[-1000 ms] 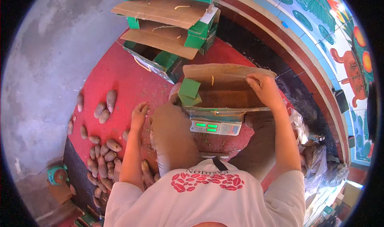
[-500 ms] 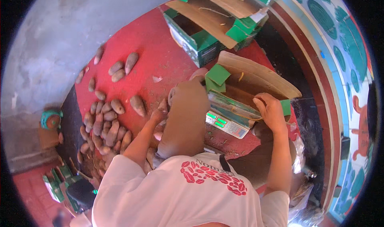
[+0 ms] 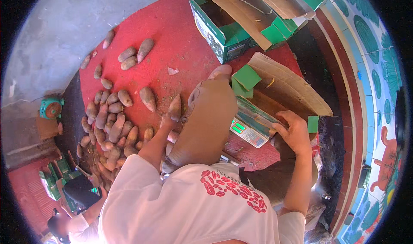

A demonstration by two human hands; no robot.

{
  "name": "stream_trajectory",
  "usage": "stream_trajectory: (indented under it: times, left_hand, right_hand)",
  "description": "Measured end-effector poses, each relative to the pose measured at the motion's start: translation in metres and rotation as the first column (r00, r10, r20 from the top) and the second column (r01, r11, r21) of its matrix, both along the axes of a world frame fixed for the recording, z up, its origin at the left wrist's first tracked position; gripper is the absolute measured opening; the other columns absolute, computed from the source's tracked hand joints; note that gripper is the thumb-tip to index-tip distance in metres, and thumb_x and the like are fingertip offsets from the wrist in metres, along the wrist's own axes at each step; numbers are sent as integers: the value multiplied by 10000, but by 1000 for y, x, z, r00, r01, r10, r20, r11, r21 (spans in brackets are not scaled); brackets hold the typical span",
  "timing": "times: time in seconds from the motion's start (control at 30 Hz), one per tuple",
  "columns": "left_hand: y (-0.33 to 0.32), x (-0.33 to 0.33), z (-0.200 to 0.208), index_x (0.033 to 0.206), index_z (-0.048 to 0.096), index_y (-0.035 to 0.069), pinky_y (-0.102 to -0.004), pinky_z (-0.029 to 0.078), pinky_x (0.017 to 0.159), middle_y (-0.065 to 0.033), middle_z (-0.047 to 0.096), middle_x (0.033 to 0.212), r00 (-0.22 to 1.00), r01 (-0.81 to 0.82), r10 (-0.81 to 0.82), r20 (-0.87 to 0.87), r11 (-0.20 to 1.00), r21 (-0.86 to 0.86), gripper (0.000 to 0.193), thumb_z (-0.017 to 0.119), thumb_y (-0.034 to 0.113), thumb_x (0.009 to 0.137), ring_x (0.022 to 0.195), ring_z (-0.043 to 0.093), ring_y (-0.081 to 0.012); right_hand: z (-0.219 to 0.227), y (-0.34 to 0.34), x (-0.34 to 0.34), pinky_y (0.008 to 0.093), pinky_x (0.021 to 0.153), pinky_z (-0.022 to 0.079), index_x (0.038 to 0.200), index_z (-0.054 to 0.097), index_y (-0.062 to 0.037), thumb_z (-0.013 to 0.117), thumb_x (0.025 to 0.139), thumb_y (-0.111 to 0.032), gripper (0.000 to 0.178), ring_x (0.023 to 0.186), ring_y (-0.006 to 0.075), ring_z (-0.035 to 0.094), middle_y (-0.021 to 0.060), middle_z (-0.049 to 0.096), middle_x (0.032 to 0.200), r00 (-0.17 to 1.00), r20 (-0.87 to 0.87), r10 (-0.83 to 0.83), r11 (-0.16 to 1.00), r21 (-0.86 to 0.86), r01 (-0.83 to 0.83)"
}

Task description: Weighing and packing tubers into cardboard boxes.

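Note:
I squat on a red floor with my knee [image 3: 206, 119] between my arms. My left hand [image 3: 165, 122] is closed around a brown sweet potato [image 3: 175, 106] at the edge of a pile of sweet potatoes [image 3: 112, 128]. My right hand [image 3: 294, 130] grips the near edge of an open cardboard box [image 3: 284, 84] with green flaps. The box sits on a digital scale [image 3: 247, 130] with a lit green display.
Several open green-and-brown cartons [image 3: 228, 37] stand at the top. Loose sweet potatoes [image 3: 135, 54] lie scattered on the red floor. A teal round object [image 3: 50, 108] is at the left, another person [image 3: 73, 218] at the lower left, and a painted wall [image 3: 378, 93] on the right.
My head turned left, bringing the pile into view. My left hand reached to the pile and closed on a sweet potato. My right hand slid from the box's far flap to its near edge.

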State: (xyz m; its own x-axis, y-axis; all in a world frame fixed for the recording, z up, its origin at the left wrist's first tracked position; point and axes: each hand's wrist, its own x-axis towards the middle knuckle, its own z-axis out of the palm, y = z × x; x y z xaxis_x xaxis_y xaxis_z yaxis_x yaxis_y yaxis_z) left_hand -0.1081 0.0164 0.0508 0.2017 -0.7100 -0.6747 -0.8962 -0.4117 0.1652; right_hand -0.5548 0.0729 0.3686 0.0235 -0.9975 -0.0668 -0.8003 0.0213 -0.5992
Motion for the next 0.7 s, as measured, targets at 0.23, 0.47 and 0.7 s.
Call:
stream_trajectory:
  times: [0.23,0.47,0.7]
  left_hand:
    - [-14,135,-112,1397,203,130,-431,401,982,-191,431,1313,970,30,-47,237,997,72,930,731,366,668,1221,432,-355]
    - [-26,-23,-44,1397,162,130,-432,423,968,-202,336,1370,927,-367,349,138,921,130,1057,799,370,588,1213,438,-357]
    - [-27,5,-48,1294,298,46,-421,471,917,-215,382,1329,851,-521,506,139,846,113,984,835,372,536,1203,451,-342]
  right_hand:
    - [1,-29,28,391,723,491,930,626,17,728,699,-221,347,826,360,609,187,627,890,991,73,108,993,-51,-104]
    - [1,-16,2,412,695,480,924,611,-13,729,663,-171,327,788,345,590,158,601,827,981,-183,55,998,33,-50]
    - [4,-24,11,403,718,482,942,621,-7,742,655,-160,347,802,347,594,161,615,858,982,-176,70,992,114,-51]
